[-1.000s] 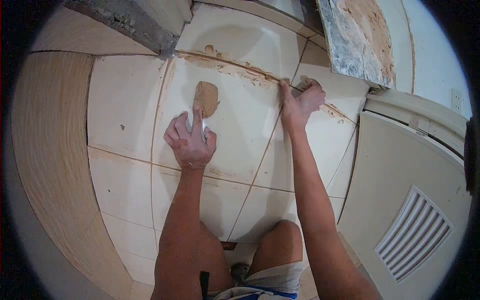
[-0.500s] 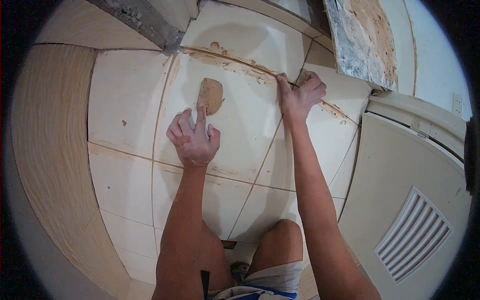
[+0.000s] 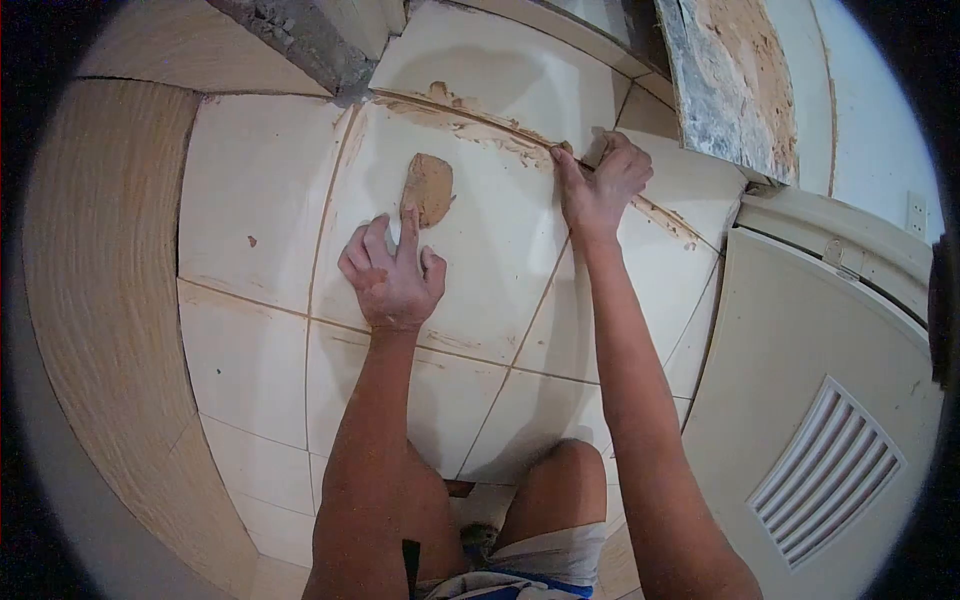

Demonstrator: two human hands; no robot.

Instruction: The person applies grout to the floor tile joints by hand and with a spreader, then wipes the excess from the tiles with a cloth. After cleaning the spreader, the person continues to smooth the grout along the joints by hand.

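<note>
My left hand is over a cream floor tile, its index finger stretched to the lower edge of a lump of brown paste, the other fingers partly curled. My right hand is at the tile joint to the right, with thumb and fingers bent down against it and spread apart. Anything between those fingertips is too small to make out. Brown paste lines the joint and is smeared along its edges.
A beige door with a vent grille lies to the right. At the top right stands a paste-covered board. Wood-patterned tiles run along the left. My bare knees are at the bottom.
The view has shifted slightly. My right fingers have moved a little along the joint, and my left index finger stays at the paste lump.
</note>
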